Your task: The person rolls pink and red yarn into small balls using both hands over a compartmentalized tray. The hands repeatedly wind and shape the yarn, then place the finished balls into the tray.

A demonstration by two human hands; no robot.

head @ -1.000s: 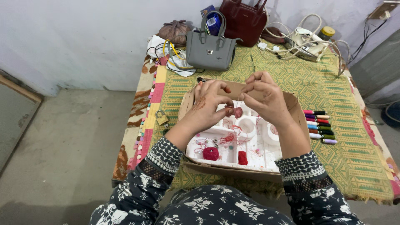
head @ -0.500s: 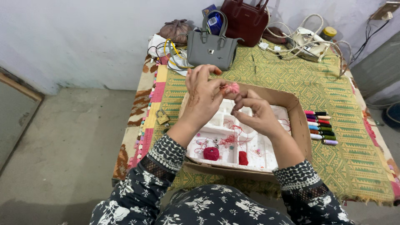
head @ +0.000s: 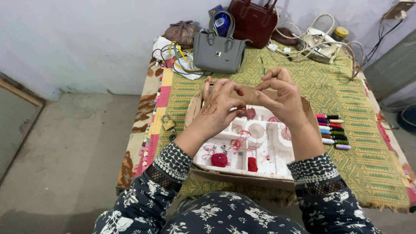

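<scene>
A padlock (head: 167, 122) lies left of the white tray (head: 242, 167), apart from it. Over the tray, the left hand (head: 220, 106) pinches a small pink pom-pom (head: 250, 113) in narrow fingers. The right hand (head: 281, 96) is raised beside it, fingertips nipped together; what they hold cannot be told. Thread spools (head: 331, 131) lie right of the tray.

Both sleeves are dark navy with white flowers and lacy patterned cuffs. The left hand (head: 218, 105) carries what looks like a henna marking; the right hand (head: 281, 94) is bare.
</scene>
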